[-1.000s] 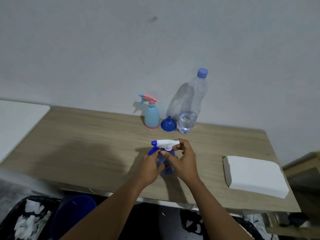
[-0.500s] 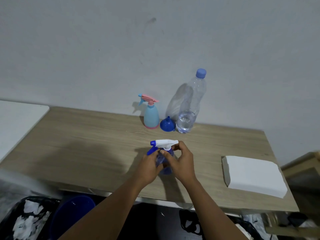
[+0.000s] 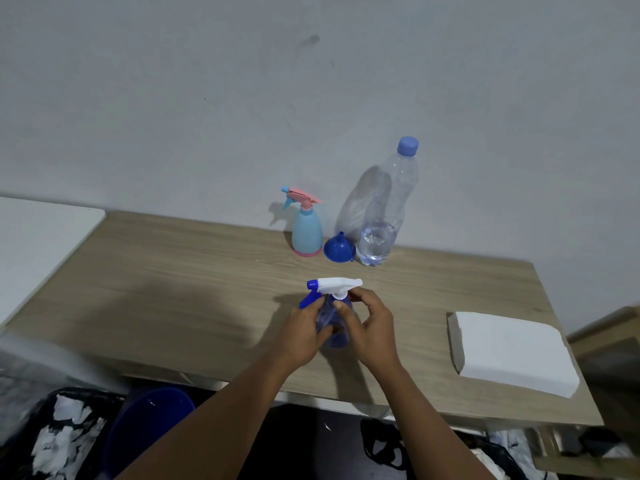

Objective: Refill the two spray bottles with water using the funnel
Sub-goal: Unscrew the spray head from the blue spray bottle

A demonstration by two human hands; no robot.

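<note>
The left hand (image 3: 304,332), gripping the blue spray bottle (image 3: 333,322) mid-table (image 3: 207,289), should steady it upright while the right hand (image 3: 370,327), pinching its collar (image 3: 339,296), unscrews squarely; the funnel (image 3: 339,250) stands at its twelve o'clock.

bare tabletop (image 3: 173,289) left, tissue stack (image 3: 512,355) blocking right

Funnel (image 3: 338,249) between rear spray bottle (image 3: 307,233) and water bottle (image 3: 384,216), on table (image 3: 173,289).
</note>
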